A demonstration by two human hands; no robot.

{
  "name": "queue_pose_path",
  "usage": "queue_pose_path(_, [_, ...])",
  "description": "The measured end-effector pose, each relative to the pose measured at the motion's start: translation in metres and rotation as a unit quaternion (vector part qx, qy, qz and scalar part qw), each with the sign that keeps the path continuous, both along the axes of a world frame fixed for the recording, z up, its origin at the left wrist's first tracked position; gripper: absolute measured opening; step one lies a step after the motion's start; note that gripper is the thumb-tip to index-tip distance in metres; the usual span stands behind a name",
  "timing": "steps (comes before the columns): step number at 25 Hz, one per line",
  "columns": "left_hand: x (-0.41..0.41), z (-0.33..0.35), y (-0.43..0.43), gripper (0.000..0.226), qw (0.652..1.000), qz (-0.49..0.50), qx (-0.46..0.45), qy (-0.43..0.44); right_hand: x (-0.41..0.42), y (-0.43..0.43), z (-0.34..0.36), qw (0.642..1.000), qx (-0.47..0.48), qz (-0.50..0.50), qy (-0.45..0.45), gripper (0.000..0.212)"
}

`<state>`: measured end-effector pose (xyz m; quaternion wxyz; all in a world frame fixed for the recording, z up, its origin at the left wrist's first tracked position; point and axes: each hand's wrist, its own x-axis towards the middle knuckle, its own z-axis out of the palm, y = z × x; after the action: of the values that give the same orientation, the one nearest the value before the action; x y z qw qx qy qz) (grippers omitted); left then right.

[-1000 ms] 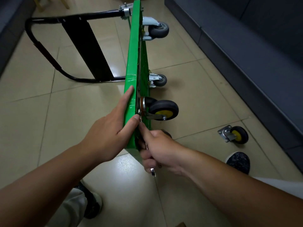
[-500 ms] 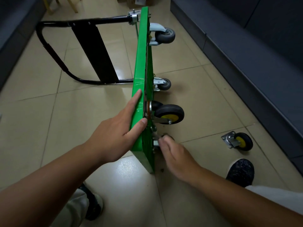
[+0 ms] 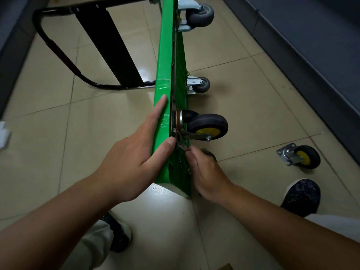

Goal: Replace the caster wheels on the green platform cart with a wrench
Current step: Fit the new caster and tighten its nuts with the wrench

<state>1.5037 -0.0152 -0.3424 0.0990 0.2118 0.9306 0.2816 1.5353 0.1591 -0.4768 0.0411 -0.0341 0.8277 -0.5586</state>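
Fingers: left hand [image 3: 132, 158] flat on cart [image 3: 165, 55], right hand [image 3: 206, 176] pinching one wrench [image 3: 180, 142]; three fitted casters [image 3: 200, 15] [image 3: 202, 86] [image 3: 208, 126] plainly visible, one loose caster [image 3: 303, 156].

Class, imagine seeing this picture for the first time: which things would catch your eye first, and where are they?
The bright green platform cart stands tipped on its edge mid-frame, the left hand lying flat along its upper edge. Beside it a yellow-hubbed caster juts from the underside, where the right hand holds a wrench at its mount. A loose caster lies on the tiles at right.
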Motion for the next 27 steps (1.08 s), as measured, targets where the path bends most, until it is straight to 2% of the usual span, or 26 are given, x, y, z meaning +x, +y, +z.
queue_pose_path(4, [0.001,0.001,0.0,0.07,1.0,0.002,-0.006,0.003,0.002,-0.014,0.006,0.997,-0.07,0.004,-0.029,0.044])
queue_pose_path(13, [0.001,0.001,-0.002,0.071,1.0,0.001,-0.017,0.001,0.008,-0.018,0.034,0.997,-0.031,-0.003,-0.068,0.043])
queue_pose_path(18, [0.0,0.001,-0.003,0.072,1.0,-0.001,-0.023,0.002,0.013,-0.027,0.061,0.972,-0.109,-0.028,-0.204,0.044])
queue_pose_path(21, [-0.001,0.002,-0.002,0.068,0.999,-0.011,-0.029,-0.006,0.024,-0.026,0.06,0.985,-0.093,-0.063,-0.13,0.043])
queue_pose_path(24, [-0.003,0.002,-0.004,0.068,0.999,-0.013,-0.036,-0.012,0.052,-0.019,0.032,0.989,-0.065,-0.115,-0.059,0.014])
queue_pose_path(25, [-0.003,0.002,-0.004,0.068,0.999,-0.013,-0.035,-0.011,0.06,-0.015,0.018,0.991,-0.057,-0.113,-0.049,0.01])
queue_pose_path(27, [-0.004,0.002,-0.005,0.072,0.999,-0.012,-0.03,-0.011,0.058,-0.008,0.001,0.993,-0.04,-0.106,-0.021,0.024])
